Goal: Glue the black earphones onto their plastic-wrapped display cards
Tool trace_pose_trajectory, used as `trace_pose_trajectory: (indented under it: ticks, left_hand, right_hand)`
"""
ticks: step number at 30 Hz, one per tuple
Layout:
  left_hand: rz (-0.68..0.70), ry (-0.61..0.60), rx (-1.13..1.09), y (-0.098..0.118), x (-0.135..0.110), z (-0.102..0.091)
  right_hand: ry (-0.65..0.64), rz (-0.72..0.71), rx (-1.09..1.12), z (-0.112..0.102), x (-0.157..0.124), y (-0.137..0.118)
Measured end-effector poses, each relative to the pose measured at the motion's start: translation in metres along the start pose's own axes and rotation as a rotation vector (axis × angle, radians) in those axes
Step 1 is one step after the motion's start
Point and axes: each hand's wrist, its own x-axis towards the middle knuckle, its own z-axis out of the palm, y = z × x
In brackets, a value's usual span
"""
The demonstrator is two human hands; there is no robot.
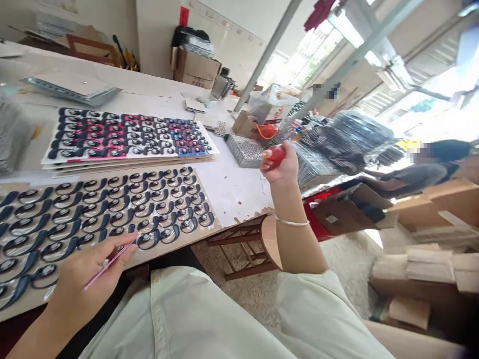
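My left hand pinches a thin pink stick-like tool between thumb and fingers. Its tip is by the near edge of a cardboard sheet, which carries rows of dark curved pieces with round discs, under clear film. My right hand is raised at arm's length over the table's right side, fingers closed around a smooth red rounded thing; its exact kind is unclear. Behind the sheet lies a stack of cards with similar pieces on coloured prints.
A wire-like tray and plastic-wrapped bundles stand beyond my right hand. A wooden stool is under the table edge. Another person sits at the right among cardboard boxes. A box stands by the wall.
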Motion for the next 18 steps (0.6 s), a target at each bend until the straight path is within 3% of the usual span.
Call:
trace_pose_trajectory:
  ticks: [2,4,8,11,14,18]
  left_hand:
    - [-0.134,-0.166,-0.090,0.016,0.031,0.006]
    - [-0.175,-0.366,-0.161,0.038,0.071,0.022]
    - [-0.022,-0.776,-0.012,0.089,0.157,0.088]
    - [0.123,-0.866,0.403,0.120,0.203,0.153]
    - [0.173,-0.901,0.514,0.133,0.226,0.210]
    - [0.208,-0.957,0.579,0.132,0.237,0.248]
  right_hand:
    - [0.066,-0.005,0.012,-0.023,0.014,-0.017]
    - [0.126,0.001,0.017,-0.048,0.028,-0.032]
    - [0.225,0.031,0.001,-0.095,0.052,-0.047]
    - [0.252,0.013,0.027,-0.123,0.064,-0.049]
    - [0.256,0.021,0.063,-0.143,0.074,-0.044]
    - [0.281,0.086,0.124,-0.160,0.084,-0.034]
